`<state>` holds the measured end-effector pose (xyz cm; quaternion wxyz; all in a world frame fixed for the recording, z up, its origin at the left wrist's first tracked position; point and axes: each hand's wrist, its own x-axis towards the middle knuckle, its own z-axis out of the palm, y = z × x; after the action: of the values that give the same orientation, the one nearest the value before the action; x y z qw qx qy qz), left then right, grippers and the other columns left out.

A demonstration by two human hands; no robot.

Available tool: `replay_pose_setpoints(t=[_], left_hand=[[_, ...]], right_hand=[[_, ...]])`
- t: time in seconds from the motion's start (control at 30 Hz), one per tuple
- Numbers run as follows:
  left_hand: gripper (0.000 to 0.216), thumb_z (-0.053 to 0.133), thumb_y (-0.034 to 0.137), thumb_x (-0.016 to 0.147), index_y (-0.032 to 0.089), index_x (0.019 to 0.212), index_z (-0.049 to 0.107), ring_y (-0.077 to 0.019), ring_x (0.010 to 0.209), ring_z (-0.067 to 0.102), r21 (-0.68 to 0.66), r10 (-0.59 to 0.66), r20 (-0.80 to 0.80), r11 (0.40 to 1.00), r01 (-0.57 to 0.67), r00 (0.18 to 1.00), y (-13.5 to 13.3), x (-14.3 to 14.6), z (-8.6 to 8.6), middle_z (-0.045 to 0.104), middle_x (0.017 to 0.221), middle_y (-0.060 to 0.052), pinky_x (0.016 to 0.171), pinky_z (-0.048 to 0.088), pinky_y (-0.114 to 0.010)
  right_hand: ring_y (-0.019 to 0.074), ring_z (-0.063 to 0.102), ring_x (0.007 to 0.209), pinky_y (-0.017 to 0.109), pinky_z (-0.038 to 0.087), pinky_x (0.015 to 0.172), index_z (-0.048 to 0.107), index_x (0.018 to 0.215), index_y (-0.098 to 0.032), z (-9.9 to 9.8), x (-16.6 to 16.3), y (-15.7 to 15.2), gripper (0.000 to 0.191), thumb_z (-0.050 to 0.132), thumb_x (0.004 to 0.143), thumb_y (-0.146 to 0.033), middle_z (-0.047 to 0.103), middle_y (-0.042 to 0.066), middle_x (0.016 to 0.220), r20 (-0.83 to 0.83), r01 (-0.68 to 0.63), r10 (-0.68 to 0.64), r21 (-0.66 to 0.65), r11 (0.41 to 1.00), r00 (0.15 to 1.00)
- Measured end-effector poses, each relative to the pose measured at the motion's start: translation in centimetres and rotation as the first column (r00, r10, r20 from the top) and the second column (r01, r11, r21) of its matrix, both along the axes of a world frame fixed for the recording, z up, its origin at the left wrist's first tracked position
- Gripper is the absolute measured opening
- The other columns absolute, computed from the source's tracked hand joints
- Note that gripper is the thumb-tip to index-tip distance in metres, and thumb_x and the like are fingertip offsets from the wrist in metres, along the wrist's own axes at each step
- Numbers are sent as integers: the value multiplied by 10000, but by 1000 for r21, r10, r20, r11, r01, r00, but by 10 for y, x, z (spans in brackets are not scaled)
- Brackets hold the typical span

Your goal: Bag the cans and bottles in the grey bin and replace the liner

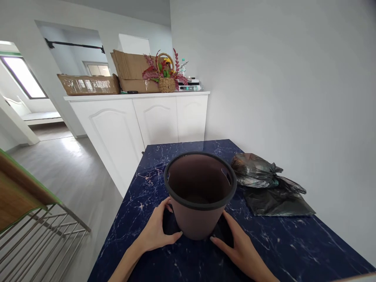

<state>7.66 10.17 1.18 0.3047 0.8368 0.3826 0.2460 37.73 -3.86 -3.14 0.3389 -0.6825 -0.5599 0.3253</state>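
cupping the base of a brown pot (pixel 199 196) on the blue marble bench (pixel 293 243).
left hand (pixel 155 231) and right hand (pixel 237 244) lie open, palms down, fingertips touching the dark saucer (pixel 225 233) under the pot. black plastic bags (pixel 270 188) sit near on the right by the wall; the bench's left edge drops to open floor.

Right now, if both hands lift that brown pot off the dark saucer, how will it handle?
The brown pot looks like rigid moulded plastic and appears empty, so probably light and stiff. It tapers to a narrow base under a wide rim, so a sideways push may tip it. The left hand and right hand sit low by the saucer; the smooth wall could slip.
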Motion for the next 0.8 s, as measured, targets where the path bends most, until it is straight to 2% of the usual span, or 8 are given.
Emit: replay_pose_setpoints(t=[0.1,0.2,0.37,0.47,0.6,0.7,0.8], left_hand=[[1170,854,553,785,251,1700,192,-404,1361,580,-35,86,-23,996,-87,996,-5,1,-6,554,1516,-195,1081,545,-545],[1147,829,614,804,257,1699,208,-436,1385,562,1,163,-68,987,-163,984,-8,4,-14,534,1549,-210,1083,537,-594],[1081,794,655,820,252,1677,272,-471,1420,525,64,197,-101,979,-192,975,-4,8,-24,487,1602,-230,1108,500,-652],[1053,791,675,807,246,1649,327,-465,1404,542,77,220,-107,974,-213,970,-2,12,-25,528,1562,-224,1093,515,-637],[1012,769,724,788,225,1595,416,-463,1337,596,86,289,-143,956,-279,947,-2,19,-24,618,1447,-214,1031,559,-613],[1038,760,765,752,199,1566,456,-458,1245,649,93,353,-158,935,-342,922,-3,26,-21,658,1379,-216,946,597,-584],[1009,749,774,746,191,1530,499,-433,1116,699,118,393,-155,918,-378,906,-4,32,-16,713,1249,-197,865,611,-553]], right_hand=[[337,300,1617,492,385,1270,166,1735,-315,4,1,2,958,579,972,-720,247,41,1786,-7,-18,19,28,999,1000],[331,272,1628,516,366,1281,151,1737,-328,9,2,3,934,560,989,-709,237,27,1788,-30,-37,38,33,999,999],[303,268,1632,499,338,1302,158,1732,-354,6,21,-9,841,533,1035,-636,241,18,1788,-41,-93,97,78,993,994],[304,381,1584,502,381,1279,306,1689,-323,-3,61,-21,689,508,1068,-542,386,65,1729,86,-15,-7,247,969,996],[331,599,1401,521,513,1156,534,1506,-287,-17,139,-32,487,496,1074,-509,586,118,1547,264,160,-310,468,869,913],[381,629,1341,584,536,1094,576,1440,-254,-32,188,-34,498,455,1069,-563,598,147,1516,404,196,-437,514,835,804],[423,593,1371,635,529,1074,576,1452,-241,-50,208,-34,549,427,1065,-602,581,163,1538,526,130,-424,504,854,738]])
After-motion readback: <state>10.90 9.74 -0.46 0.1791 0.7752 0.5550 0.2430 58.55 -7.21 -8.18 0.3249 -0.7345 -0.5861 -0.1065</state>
